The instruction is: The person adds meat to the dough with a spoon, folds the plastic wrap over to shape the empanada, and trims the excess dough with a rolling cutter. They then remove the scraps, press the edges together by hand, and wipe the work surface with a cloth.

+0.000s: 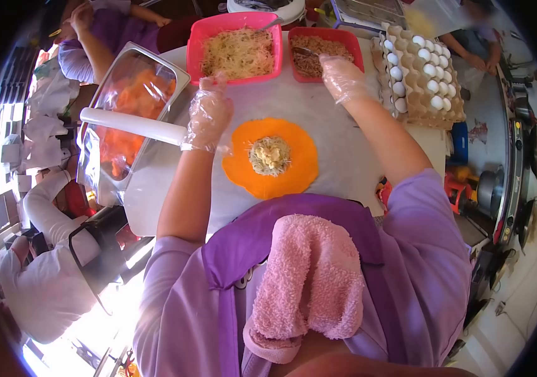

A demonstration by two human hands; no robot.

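An orange flattened round of dough (237, 169) lies on the table, with a mound of pale shredded filling (269, 156) at its centre. My right hand (342, 78), in a clear plastic glove, grips a spoon (306, 51) whose bowl end is in the brown crumbly filling of a small pink tub (357, 60). My left hand (209, 113), also gloved, hovers left of the dough, fingers loosely bent and apart, holding nothing visible. Beside its wrist is the end of a white rolling pin (133, 125), which lies across a metal tray (180, 74).
Orange dough pieces (136, 94) fill the plastic-covered tray. A larger pink tub (194, 47) holds shredded filling and a utensil. Egg cartons (406, 81) with several white eggs stand at the right. Other people are at the back left (102, 44) and back right (479, 47).
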